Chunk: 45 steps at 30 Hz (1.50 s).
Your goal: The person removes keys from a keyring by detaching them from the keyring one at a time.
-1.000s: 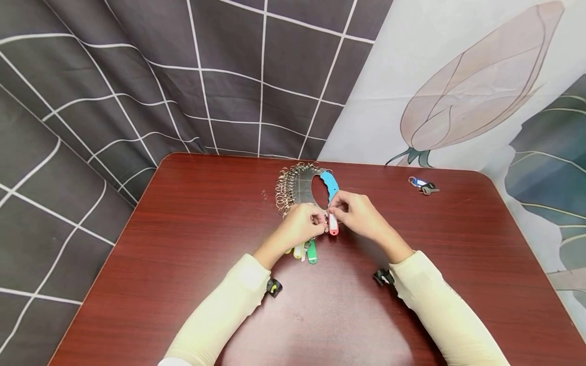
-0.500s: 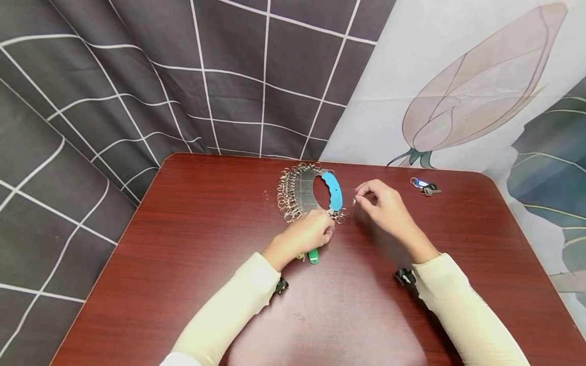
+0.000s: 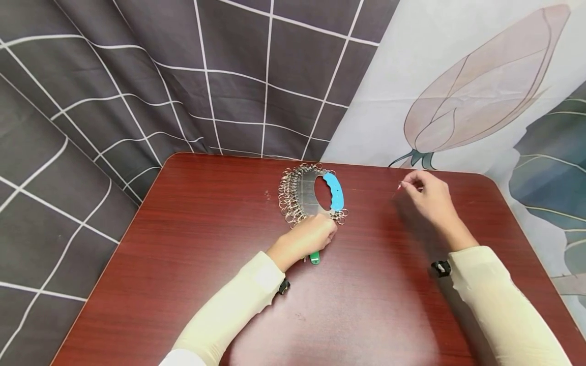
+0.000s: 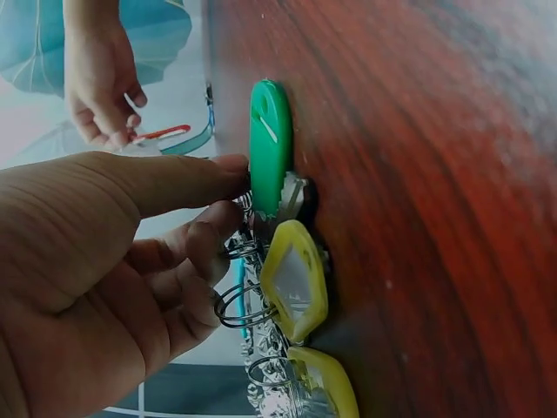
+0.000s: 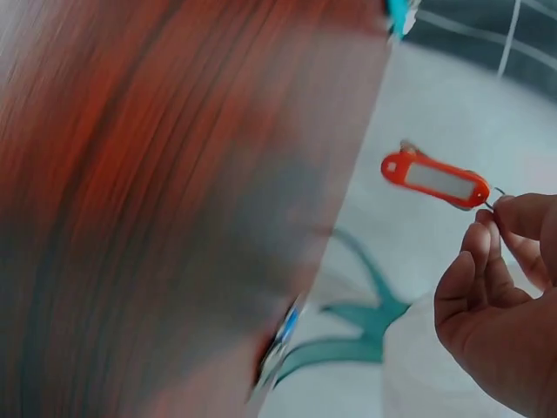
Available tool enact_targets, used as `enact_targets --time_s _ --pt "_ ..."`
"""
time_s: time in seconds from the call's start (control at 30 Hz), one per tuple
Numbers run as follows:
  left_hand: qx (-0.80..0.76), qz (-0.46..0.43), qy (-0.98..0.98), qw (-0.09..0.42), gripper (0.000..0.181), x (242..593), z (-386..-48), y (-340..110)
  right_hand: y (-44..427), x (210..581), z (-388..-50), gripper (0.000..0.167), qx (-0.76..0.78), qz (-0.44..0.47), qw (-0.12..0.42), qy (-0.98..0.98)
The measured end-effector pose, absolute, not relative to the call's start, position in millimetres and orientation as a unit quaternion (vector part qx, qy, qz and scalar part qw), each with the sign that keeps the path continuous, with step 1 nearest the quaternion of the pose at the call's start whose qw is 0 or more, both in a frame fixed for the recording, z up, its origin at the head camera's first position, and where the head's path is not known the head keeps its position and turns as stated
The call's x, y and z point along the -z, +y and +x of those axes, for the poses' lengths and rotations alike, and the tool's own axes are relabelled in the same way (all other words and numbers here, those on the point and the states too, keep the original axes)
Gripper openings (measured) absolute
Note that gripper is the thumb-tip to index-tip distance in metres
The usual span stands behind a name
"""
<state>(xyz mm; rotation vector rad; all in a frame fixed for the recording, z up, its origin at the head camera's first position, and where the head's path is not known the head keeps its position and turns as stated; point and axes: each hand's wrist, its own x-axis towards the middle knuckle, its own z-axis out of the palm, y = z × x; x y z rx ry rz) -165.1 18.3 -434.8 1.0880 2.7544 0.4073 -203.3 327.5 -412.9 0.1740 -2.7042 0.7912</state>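
A metal key holder plate (image 3: 305, 195), fringed with several clips and rings, lies on the table with its blue handle (image 3: 336, 193) to the right. At its near end my left hand (image 3: 305, 236) bends over the plate, thumb and fingertips pinching its edge by the clips. Beside those fingertips hang a green key tag (image 4: 271, 148) with a key and two yellow tags (image 4: 296, 280). Off to the right, raised above the table, my right hand (image 3: 430, 195) pinches the ring of a red key tag (image 5: 439, 181). A key is partly hidden behind that tag.
A blue-tagged key bunch (image 5: 285, 326) lies near the table's far right edge; my right hand hides it in the head view. Grey checked curtain (image 3: 238, 91) and a flower-printed cloth (image 3: 467, 101) stand behind the reddish-brown table (image 3: 192, 234).
My right hand has carried the red key tag away from the plate, up and to the right. My left hand has stayed at the plate's near end, its fingers drawn in closer.
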Motion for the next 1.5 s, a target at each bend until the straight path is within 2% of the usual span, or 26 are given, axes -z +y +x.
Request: enact_targets --time_s 0.23,0.37,0.5,0.63,0.8,0.97,1.13,1.5 --pt "-0.129 0.363 0.92 0.078 0.025 437.5 -167.7 18.3 362.4 415.6 -207.7 0.012 -0.254 0.03 0.156 -0.954" --pt "-0.14 0.368 0.915 0.083 0.018 434.5 -168.9 16.8 380.5 412.1 -209.1 0.013 -0.234 0.03 0.154 -0.96" --pt "-0.139 0.381 0.912 0.066 0.007 427.1 -168.9 12.2 399.1 408.0 -208.9 0.013 -0.209 0.03 0.149 -0.966" --pt "-0.128 0.395 0.909 0.038 0.007 416.7 -168.7 0.5 418.1 405.2 -209.7 0.013 -0.181 0.037 0.141 -0.973" --pt "-0.114 0.396 0.911 0.025 0.01 409.7 -169.5 -19.6 442.1 401.6 -208.5 0.005 -0.121 0.09 0.152 -0.977" --pt "-0.082 0.393 0.916 0.019 0.017 409.7 -168.8 -34.6 459.4 398.6 -205.0 0.005 -0.029 0.114 0.111 -0.987" --pt "-0.063 0.405 0.912 -0.003 0.02 409.2 -164.9 -47.0 459.0 398.5 -207.0 0.008 0.035 0.144 0.082 -0.986" --pt "-0.079 0.452 0.884 -0.088 0.02 423.3 -152.1 -66.2 424.4 414.2 -215.8 0.014 0.055 0.16 0.022 -0.985"
